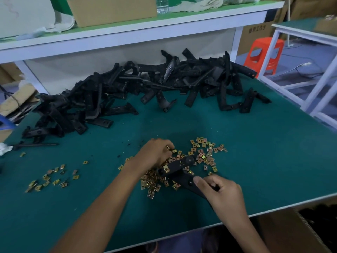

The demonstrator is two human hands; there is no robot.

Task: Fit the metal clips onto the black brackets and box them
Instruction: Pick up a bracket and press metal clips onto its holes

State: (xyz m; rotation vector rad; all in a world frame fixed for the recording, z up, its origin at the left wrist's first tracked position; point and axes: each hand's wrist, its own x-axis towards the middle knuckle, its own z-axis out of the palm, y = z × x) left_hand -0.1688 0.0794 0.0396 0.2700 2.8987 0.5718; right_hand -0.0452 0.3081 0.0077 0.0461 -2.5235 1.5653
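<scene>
Black bracket (179,166), one piece, in work: lies slantwise over the main heap of metal clips (202,155), near the middle of the desk's near edge, with one brass-coloured clip (165,168) seated on its flat face. Right hand (223,193): fingers and thumb curled round the near end of the black bracket, thumb on top. Left hand (155,154): knuckles up, fingers bent down together into the heap beside the bracket's far end; whether they pinch a clip cannot be told. Desk (255,152): green mat surface. Loose brackets (145,84): large tangled pile along the far edge, running from the left edge almost to the far right corner. Scattered clips (52,178): thin lot toward the left edge, well apart from the main heap. Cardboard box (291,232): below the near right corner, open, dark pieces inside too dim to identify. Shelf (127,33): above the far edge, carrying a carton (113,11), a clear bottle (162,5) and pale cloth (197,4). Orange stool (262,53): on the floor beyond the far right corner.
</scene>
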